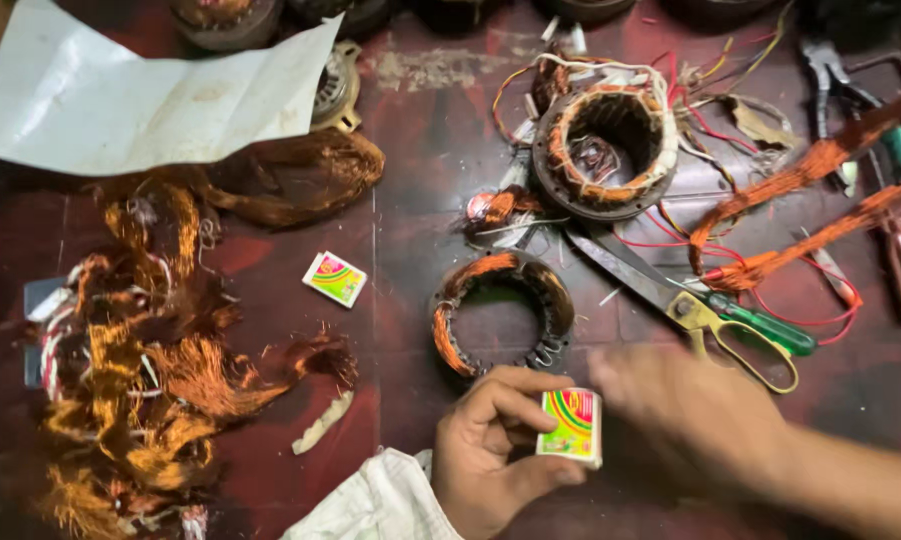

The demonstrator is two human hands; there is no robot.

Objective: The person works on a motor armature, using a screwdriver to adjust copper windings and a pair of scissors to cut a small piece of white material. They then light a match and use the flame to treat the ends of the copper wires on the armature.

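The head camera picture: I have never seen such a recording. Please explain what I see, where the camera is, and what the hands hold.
The camera sits on a person's head and looks down at a dark red work surface. The left hand holds a small colourful box; the right hand is blurred, close beside the box. A second box lies apart. Nearby are two round motor cores with copper windings, a heap of loose copper wire, scissors, a green-handled screwdriver and a white sheet.
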